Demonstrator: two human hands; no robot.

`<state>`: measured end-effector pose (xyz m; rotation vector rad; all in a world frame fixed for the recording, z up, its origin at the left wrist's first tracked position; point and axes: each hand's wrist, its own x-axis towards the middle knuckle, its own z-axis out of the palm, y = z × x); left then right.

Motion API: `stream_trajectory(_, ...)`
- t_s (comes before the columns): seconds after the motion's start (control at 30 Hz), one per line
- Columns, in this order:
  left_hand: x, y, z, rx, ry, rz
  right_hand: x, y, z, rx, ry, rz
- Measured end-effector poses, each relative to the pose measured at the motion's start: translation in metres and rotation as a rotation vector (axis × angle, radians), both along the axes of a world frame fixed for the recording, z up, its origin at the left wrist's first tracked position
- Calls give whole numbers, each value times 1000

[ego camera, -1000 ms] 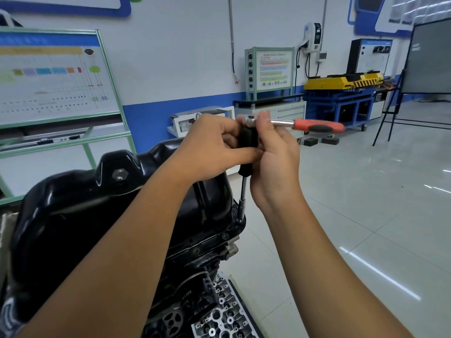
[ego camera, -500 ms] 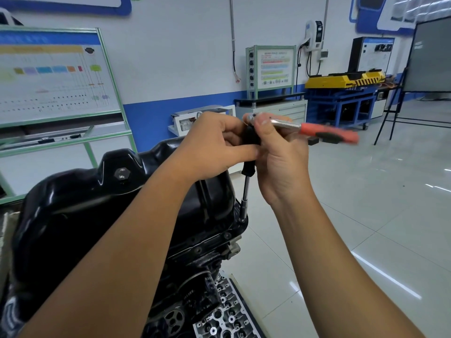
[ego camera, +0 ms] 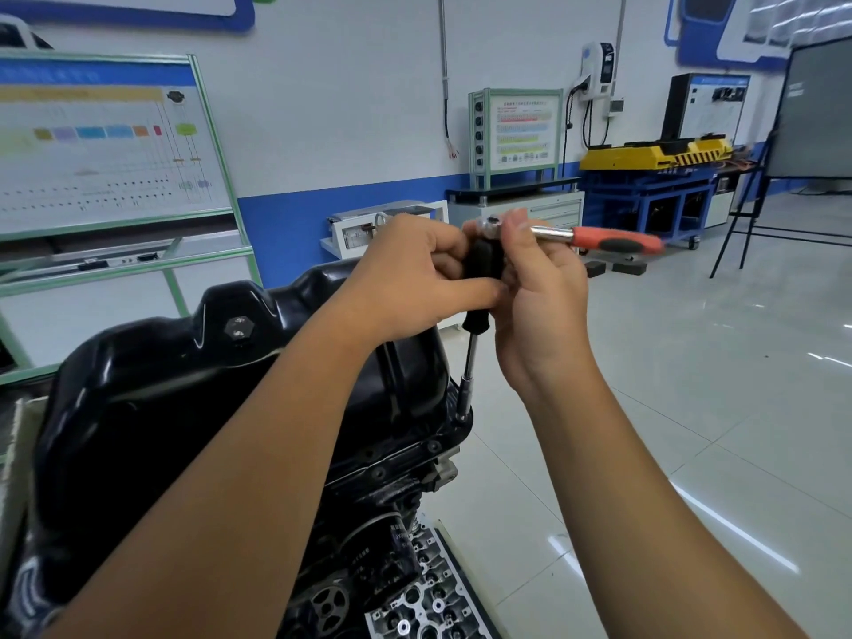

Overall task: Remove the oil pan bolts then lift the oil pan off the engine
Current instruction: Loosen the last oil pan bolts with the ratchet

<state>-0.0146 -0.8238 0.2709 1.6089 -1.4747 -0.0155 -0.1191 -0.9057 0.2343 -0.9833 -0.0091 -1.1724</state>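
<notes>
You are working over the engine (ego camera: 396, 491), which is sitting inverted with the black pan (ego camera: 193, 394) on top, seated on the block. Nearest to you, several flange bolts (ego camera: 379, 474) are showing along the lower seam, so, judging from this, removal is only partly under way and the lift is not yet due.

Your left hand (ego camera: 415, 274) is curling its fingers and thumb around the black driver handle (ego camera: 482, 265), holding it upright. Its shaft (ego camera: 469, 362) is running down to a socket (ego camera: 462, 405) sitting at the pan's corner flange; whether a bolt is inside the socket cannot be told.

Your right hand (ego camera: 539, 306) is pinching the head of the ratchet (ego camera: 599, 239) on top of that handle, with the red grip pointing away to your right.

Farther off, a drain plug (ego camera: 239, 328) is showing in the pan's upper wall. Beyond it, a whiteboard (ego camera: 101, 145) is standing at the wall.
</notes>
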Motion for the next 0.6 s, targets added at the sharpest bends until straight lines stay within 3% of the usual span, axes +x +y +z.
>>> stream_trajectory(0.1,1,1,0,4,0,-12,-2,-1,0,6,-10,57)
stream_trajectory(0.23,-2,0,0,-13,-13,-27,-3,1,-4,-74,-29,-40)
stream_trajectory(0.4,2,-1,0,12,8,-33,-2,2,0,18,-22,49)
stream_trajectory(0.6,0,-1,0,-17,-4,-36,-1,4,-4,-15,-49,-16)
